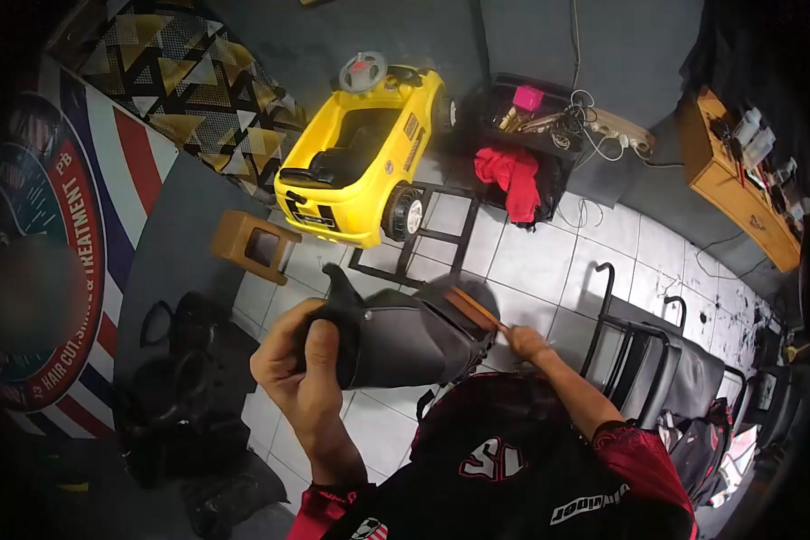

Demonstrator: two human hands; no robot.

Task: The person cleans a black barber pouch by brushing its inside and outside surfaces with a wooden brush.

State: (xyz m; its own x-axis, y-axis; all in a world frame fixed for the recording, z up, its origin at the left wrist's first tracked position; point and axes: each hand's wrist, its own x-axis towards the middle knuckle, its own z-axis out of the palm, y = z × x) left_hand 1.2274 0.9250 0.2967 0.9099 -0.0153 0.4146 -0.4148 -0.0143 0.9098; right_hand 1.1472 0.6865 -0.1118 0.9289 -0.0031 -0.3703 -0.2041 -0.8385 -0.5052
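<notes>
A dark grey and black bag-like piece (405,337) hangs across the middle, in front of my body. At its left end my left hand (301,360) grips the black edge, thumb on the near side and fingers curled round it. My right hand (526,344) is closed round the handle end of an orange-brown brush-like tool (473,310). The tool's long head lies against the right part of the dark piece. Whether it presses into the surface cannot be made out.
A yellow toy car (362,148) stands ahead on a dark metal frame. Left of it is a brown stool (254,245). Black chairs are at the left and right. A wooden cabinet (738,193) stands at the right, near a black shelf with a red cloth (510,180).
</notes>
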